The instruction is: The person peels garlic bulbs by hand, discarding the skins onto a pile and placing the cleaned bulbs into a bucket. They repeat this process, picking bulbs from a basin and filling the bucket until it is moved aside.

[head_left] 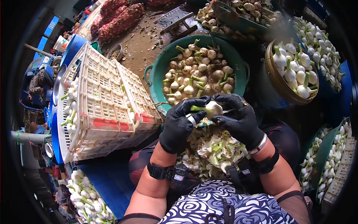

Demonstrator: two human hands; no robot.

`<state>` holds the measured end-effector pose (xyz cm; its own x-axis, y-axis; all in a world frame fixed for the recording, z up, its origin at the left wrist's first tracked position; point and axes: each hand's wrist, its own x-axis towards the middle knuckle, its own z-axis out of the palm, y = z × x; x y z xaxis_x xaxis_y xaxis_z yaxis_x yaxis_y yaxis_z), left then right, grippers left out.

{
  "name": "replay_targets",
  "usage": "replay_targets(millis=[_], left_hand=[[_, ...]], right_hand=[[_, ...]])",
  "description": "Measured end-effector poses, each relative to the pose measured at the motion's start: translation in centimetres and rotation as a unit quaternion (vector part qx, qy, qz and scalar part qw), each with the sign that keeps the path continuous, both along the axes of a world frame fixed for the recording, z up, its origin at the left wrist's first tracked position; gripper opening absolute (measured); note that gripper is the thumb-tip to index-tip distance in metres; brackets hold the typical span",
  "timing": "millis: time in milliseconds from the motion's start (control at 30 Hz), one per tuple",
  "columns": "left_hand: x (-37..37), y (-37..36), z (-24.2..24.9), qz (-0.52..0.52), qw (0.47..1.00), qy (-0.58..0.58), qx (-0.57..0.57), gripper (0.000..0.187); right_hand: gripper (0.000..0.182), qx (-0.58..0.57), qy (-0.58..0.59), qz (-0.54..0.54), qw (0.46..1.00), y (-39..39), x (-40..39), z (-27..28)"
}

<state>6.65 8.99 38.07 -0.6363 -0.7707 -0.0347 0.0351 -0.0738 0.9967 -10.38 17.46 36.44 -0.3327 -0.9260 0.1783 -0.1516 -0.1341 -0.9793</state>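
Both hands wear black gloves. My left hand (pixel 178 125) is closed on the green stem of a garlic bulb (pixel 214 109), with a white band round one finger. On the bulb's other side, my right hand (pixel 241 121) has its fingers curled in and touching the bulb; whether it also holds a small tool I cannot make out. Just beyond the hands stands a green tub (pixel 153 80) of muddy water with several soiled garlic bulbs (pixel 188 89) in it. Below the hands, between the knees, lies a heap of peeled skins and stem scraps (pixel 220 151).
White plastic crates (pixel 100 93) stand close at the left. A bucket (pixel 269 67) of cleaned bulbs is at the right. More bulbs (pixel 89 196) lie at the lower left. Behind are a low stool (pixel 173 18), red net sacks (pixel 121 22) and another green tub (pixel 227 16).
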Motion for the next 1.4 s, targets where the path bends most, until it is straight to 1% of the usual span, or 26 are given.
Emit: replay_targets(millis=[67,100,167,200,267,300,367,400,467,567,633,700,767,800,900,933,967,1033,1100,1167,1200,1233,1267,1300,1367,1400], left_hand=[[-0.2,0.2,0.2,-0.011,0.999,0.003,0.035,0.025],[-0.2,0.2,0.1,-0.011,0.999,0.003,0.036,0.025],[-0.3,0.2,0.0,-0.012,0.998,-0.001,0.056,0.024],[-0.4,0.2,-0.1,-0.013,0.998,-0.002,0.057,0.024],[-0.7,0.5,-0.3,-0.027,1.000,-0.013,-0.004,0.023],[-0.8,0.5,-0.6,-0.027,1.000,-0.014,-0.003,0.023],[-0.7,0.4,-1.3,-0.016,0.999,-0.032,-0.029,0.022],[-0.6,0.2,-1.1,-0.013,0.999,-0.033,-0.033,0.022],[-0.4,-0.2,-0.7,0.045,0.986,0.054,0.151,0.023],[0.2,-1.4,-1.6,0.061,0.963,0.148,0.216,0.025],[0.0,-0.9,-1.0,0.050,0.961,0.150,0.227,0.025],[-0.3,-0.1,-0.7,0.038,0.956,0.149,0.248,0.025],[-0.7,0.1,-0.3,0.001,0.976,0.061,0.208,0.026],[-0.8,0.1,-0.3,-0.002,0.976,0.059,0.209,0.026],[-0.8,-0.1,-1.2,-0.016,1.000,0.001,0.011,0.023],[-0.5,-0.5,-1.5,-0.020,0.989,-0.073,-0.126,0.019],[-0.6,-0.6,-1.6,-0.020,0.989,-0.072,-0.126,0.019],[-0.7,-0.8,-1.7,-0.011,0.940,-0.100,-0.325,0.019],[-0.8,-0.2,-0.7,-0.010,0.940,-0.088,-0.331,0.021],[-0.9,0.4,-0.6,-0.013,0.939,-0.076,-0.335,0.024],[-0.8,0.6,-0.7,-0.013,0.957,-0.055,-0.284,0.029],[-0.8,0.8,-0.5,-0.013,0.972,-0.034,-0.233,0.035],[-0.7,1.5,0.0,0.034,0.994,0.049,0.090,0.043],[-0.3,0.8,-0.2,0.046,0.984,0.082,0.151,0.048],[0.2,-0.3,-0.9,0.064,0.971,0.098,0.207,0.051],[0.1,-0.6,-1.3,0.022,0.969,0.108,0.223,0.054]], right_hand=[[0.028,0.015,-0.135,0.077,0.988,-0.3,0.1,-0.7],[0.028,0.016,-0.135,0.076,0.988,-0.3,-0.2,-0.7],[0.028,0.006,-0.005,0.090,0.996,-0.5,-0.8,-0.6],[0.028,0.006,-0.006,0.090,0.996,-0.6,-0.8,-0.4],[0.021,0.032,0.170,0.076,0.982,-0.4,-0.8,0.3],[0.021,0.033,0.170,0.076,0.982,-0.4,-0.6,0.4],[0.015,0.028,0.334,0.045,0.941,-0.7,-0.1,0.8],[0.014,0.047,0.343,0.032,0.938,-0.5,0.4,0.9],[0.017,0.039,0.392,0.006,0.919,0.3,0.8,1.0],[0.020,0.124,0.406,0.070,0.903,1.8,1.6,-1.9],[0.028,0.210,0.156,0.118,0.958,1.5,-0.1,-1.4],[0.060,0.072,-0.082,0.073,0.991,0.9,-0.7,0.0],[0.062,0.061,-0.227,0.077,0.969,0.6,-0.7,0.5],[0.062,0.061,-0.228,0.073,0.969,0.7,-0.8,0.2],[0.056,0.070,-0.243,0.117,0.960,0.6,-1.0,-0.5],[0.054,0.094,-0.235,0.105,0.962,0.7,-1.0,-0.2],[0.052,0.118,-0.227,0.093,0.962,0.7,-0.9,0.0],[0.050,0.117,-0.196,0.071,0.971,0.7,-0.6,-0.3],[0.049,0.114,-0.165,0.049,0.978,0.5,-0.7,-0.7],[0.046,0.085,0.006,-0.029,0.996,0.4,-0.8,-1.1],[0.043,0.077,-0.070,-0.025,0.994,0.2,-0.8,-1.4],[0.043,0.075,-0.068,-0.025,0.995,0.2,-1.0,-1.2],[0.042,0.100,-0.202,-0.012,0.974,0.2,-1.2,-0.8],[0.040,0.124,-0.334,0.001,0.934,0.2,-1.3,-0.4],[0.034,0.134,-0.381,0.010,0.915,0.1,-1.1,0.3],[0.033,0.146,-0.439,0.061,0.884,0.0,-1.0,0.2]])
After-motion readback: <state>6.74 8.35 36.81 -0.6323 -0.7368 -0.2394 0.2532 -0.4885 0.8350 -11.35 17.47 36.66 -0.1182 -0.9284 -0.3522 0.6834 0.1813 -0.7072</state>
